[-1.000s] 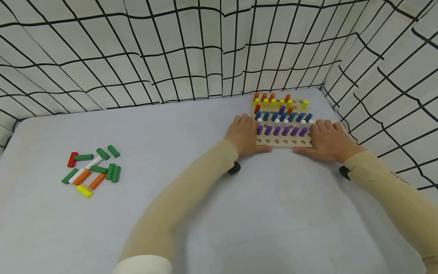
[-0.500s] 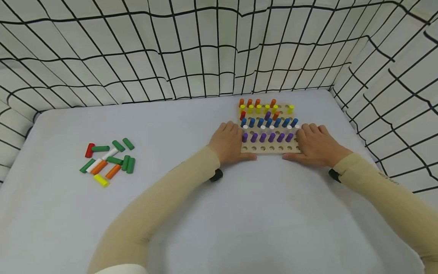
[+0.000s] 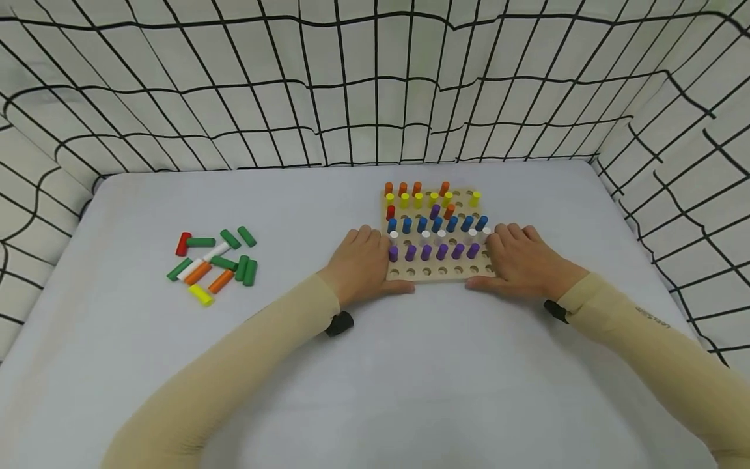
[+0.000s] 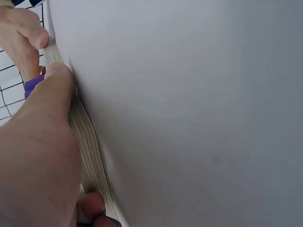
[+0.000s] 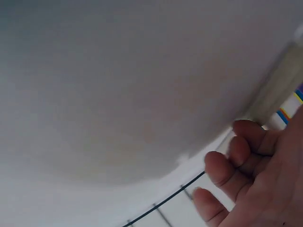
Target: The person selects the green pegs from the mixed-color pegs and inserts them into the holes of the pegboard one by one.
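Observation:
A wooden pegboard (image 3: pixel 436 271) lies on the table in the head view, with rows of orange, yellow, blue, white and purple pegs standing in it. My left hand (image 3: pixel 362 266) grips its left side, thumb along the near edge. At the opposite side my right hand (image 3: pixel 523 264) holds the board in the same way. In the left wrist view the left thumb (image 4: pixel 57 90) presses the layered wooden edge (image 4: pixel 89 146), fingertips curled below. The right wrist view has the right fingers (image 5: pixel 236 175) bent by the board's edge (image 5: pixel 277 85).
To the left lies a loose pile of pegs, among them a green peg (image 3: pixel 249 272), a red peg (image 3: pixel 183 244), an orange peg (image 3: pixel 221 281) and a yellow peg (image 3: pixel 201 295). Black wire mesh panels (image 3: pixel 375 79) stand along the back and sides of the white table (image 3: pixel 422 365).
Both hands have moved the pegboard left and nearer to me, away from the right mesh panel and closer to the loose pegs. The head view has also shifted.

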`<act>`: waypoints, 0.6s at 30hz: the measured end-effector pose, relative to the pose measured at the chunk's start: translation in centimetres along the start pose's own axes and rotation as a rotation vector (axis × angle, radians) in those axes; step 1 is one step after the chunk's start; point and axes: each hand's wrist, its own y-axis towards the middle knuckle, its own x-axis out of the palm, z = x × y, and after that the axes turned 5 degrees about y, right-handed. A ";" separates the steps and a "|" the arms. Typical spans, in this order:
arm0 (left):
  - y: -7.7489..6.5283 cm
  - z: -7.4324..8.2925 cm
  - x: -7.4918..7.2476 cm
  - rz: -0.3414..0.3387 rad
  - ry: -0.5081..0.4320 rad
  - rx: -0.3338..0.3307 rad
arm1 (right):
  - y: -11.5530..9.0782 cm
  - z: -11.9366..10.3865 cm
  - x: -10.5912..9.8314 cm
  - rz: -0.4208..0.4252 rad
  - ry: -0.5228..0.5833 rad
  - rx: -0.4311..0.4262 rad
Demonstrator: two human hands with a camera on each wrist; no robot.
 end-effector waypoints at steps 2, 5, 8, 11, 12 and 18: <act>-0.9 -0.4 0.2 -0.004 -0.011 -0.011 | 0.3 -0.7 0.0 -0.010 0.005 -0.014; -2.2 -1.1 0.5 -0.020 -0.060 -0.023 | 0.6 -1.8 -0.1 -0.028 0.009 -0.030; -3.4 -1.7 0.9 -0.033 -0.107 -0.030 | 0.8 -2.9 -0.1 -0.037 0.013 -0.049; -4.5 -2.2 1.2 -0.030 -0.126 -0.031 | 1.0 -3.7 0.0 -0.039 0.017 -0.071; -4.9 -2.3 1.2 -0.029 -0.127 -0.031 | 1.0 -3.9 0.0 -0.041 0.021 -0.074; -7.1 -2.8 1.5 -0.025 -0.142 -0.033 | 0.8 -5.4 0.0 -0.031 0.018 -0.111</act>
